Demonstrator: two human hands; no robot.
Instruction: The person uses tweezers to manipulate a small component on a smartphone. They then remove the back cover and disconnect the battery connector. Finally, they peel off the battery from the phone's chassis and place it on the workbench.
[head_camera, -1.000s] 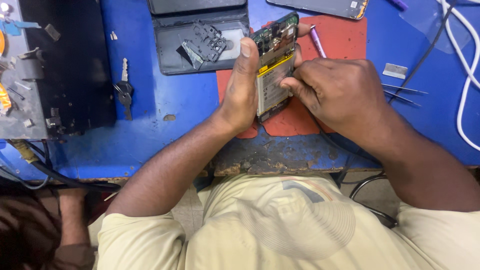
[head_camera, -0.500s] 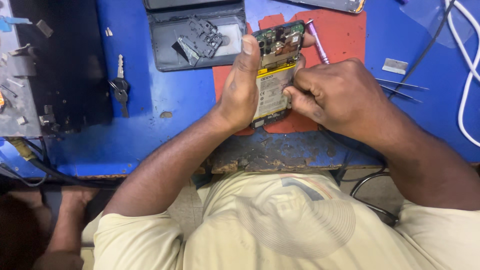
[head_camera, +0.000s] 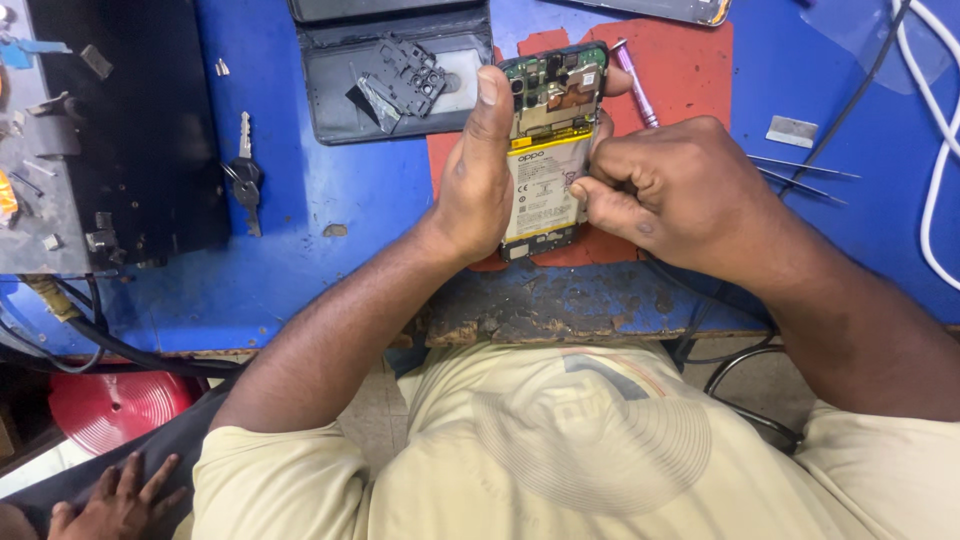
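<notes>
Starting at the left edge of the blue table, a dark metal box sits out of the way, and a small bunch of keys lies just beside it. Near the far edge rests a dark tray holding a black plastic cover piece, likely kept there so it does not get lost. In the middle of the table, over a red mat, the left hand wraps around the side of an opened phone, thumb pressed along its edge, so the phone stands tipped up and its yellow-edged battery faces the person. The right hand is curled tight against the phone's right side, fingertips pinched at the battery edge; whether it holds a small tool I cannot tell. A thin screwdriver lies on the mat behind the phone. Metal tweezers wait near the right edge, close to a white cable.
</notes>
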